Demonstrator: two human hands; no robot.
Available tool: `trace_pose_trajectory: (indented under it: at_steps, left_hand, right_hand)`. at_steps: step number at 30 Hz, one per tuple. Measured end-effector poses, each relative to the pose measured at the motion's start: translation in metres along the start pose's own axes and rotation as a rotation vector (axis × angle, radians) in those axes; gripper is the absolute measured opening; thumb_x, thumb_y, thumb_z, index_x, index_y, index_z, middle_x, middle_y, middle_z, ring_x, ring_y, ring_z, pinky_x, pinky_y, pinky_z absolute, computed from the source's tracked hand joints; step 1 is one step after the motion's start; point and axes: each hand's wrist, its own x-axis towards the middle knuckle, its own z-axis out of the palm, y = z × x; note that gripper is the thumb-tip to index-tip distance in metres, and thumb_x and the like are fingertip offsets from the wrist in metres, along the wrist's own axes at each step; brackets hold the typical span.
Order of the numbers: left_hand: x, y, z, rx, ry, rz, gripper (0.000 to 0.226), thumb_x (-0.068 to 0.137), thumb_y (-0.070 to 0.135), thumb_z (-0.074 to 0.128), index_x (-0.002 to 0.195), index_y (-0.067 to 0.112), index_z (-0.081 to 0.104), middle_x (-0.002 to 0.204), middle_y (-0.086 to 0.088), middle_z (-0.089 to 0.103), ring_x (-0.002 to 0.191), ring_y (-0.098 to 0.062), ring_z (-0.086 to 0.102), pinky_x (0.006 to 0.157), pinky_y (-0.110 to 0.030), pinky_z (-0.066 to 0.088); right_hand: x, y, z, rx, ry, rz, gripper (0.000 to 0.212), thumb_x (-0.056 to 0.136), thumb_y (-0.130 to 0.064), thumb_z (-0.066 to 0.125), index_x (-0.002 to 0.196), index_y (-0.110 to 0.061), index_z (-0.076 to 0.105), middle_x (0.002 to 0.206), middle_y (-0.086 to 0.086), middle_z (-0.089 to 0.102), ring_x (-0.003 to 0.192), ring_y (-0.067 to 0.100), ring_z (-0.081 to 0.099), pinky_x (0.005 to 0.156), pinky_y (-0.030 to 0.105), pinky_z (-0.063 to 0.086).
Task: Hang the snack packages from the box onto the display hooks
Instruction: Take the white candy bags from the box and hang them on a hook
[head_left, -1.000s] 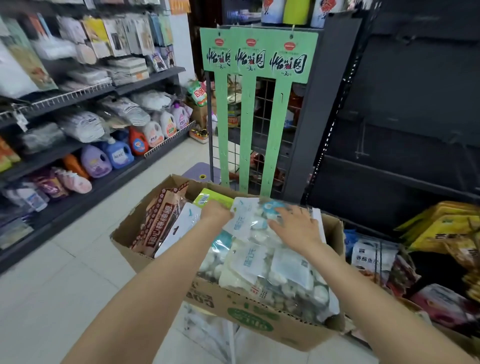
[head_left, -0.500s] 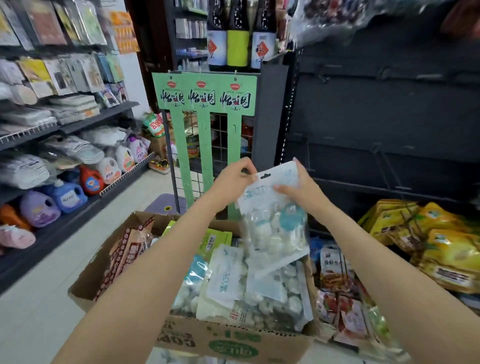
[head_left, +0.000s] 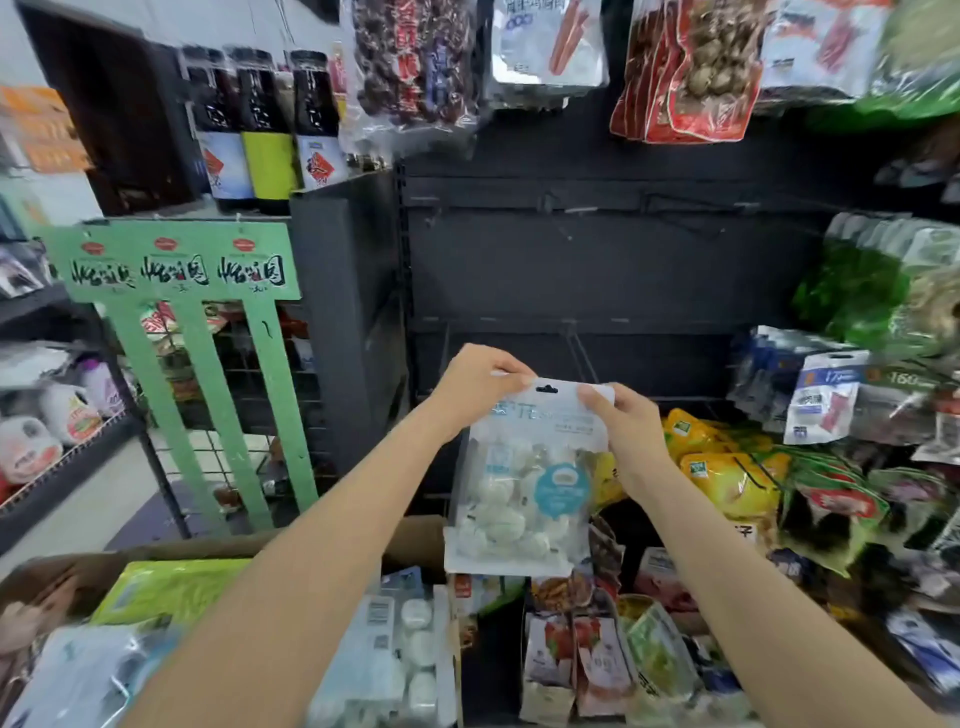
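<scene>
Both hands up at the black panel (head_left: 597, 280). Left hand (head_left: 480, 384) pinches the bag's (head_left: 524, 483) top left corner, right hand (head_left: 631, 431) pinches the top right; fingers curled on the header either side of the hang hole. Bag hangs upright, in the air, in front of the panel's lower rail, above the box (head_left: 410, 545). More white packs (head_left: 400, 654) lie in the box. Hooks (head_left: 579, 353) just behind the bag top; contact not clear.

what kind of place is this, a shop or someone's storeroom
Most likely a small grocery or convenience shop: packaged snacks hang from hooks on a dark display wall, bottles stand atop a rack, and detergent jugs line a side shelf.
</scene>
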Motion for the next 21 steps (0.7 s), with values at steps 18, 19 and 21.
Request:
trace_pose_trajectory:
  at_steps: [18, 19, 21]
  left_hand:
    - [0.097, -0.085, 0.191, -0.06, 0.247, -0.331, 0.012, 0.085, 0.009, 0.067, 0.093, 0.006, 0.074, 0.09, -0.002, 0.07, 0.087, -0.009, 0.062, 0.083, -0.019, 0.048]
    - [0.1, -0.086, 0.192, -0.058, 0.268, -0.325, 0.011, 0.085, 0.01, 0.067, 0.093, 0.006, 0.074, 0.089, -0.001, 0.07, 0.086, -0.008, 0.062, 0.081, -0.016, 0.048]
    - [0.108, -0.09, 0.192, -0.058, 0.307, -0.322, 0.01, 0.085, 0.009, 0.067, 0.091, 0.007, 0.074, 0.087, 0.001, 0.069, 0.084, -0.006, 0.061, 0.079, -0.011, 0.046]
  right_hand:
    - [0.145, 0.118, -0.109, -0.189, -0.277, 0.195, 0.017, 0.082, -0.015, 0.072, 0.069, -0.021, 0.063, 0.073, -0.002, 0.061, 0.069, 0.012, 0.057, 0.062, 0.024, 0.046]
    - [0.15, 0.12, -0.107, -0.187, -0.28, 0.196, 0.016, 0.082, -0.016, 0.072, 0.07, -0.021, 0.063, 0.076, 0.0, 0.062, 0.072, 0.015, 0.058, 0.066, 0.029, 0.048]
    - [0.16, 0.124, -0.104, -0.197, -0.294, 0.181, 0.012, 0.082, -0.017, 0.072, 0.072, -0.019, 0.065, 0.081, 0.002, 0.064, 0.079, 0.017, 0.059, 0.073, 0.035, 0.049]
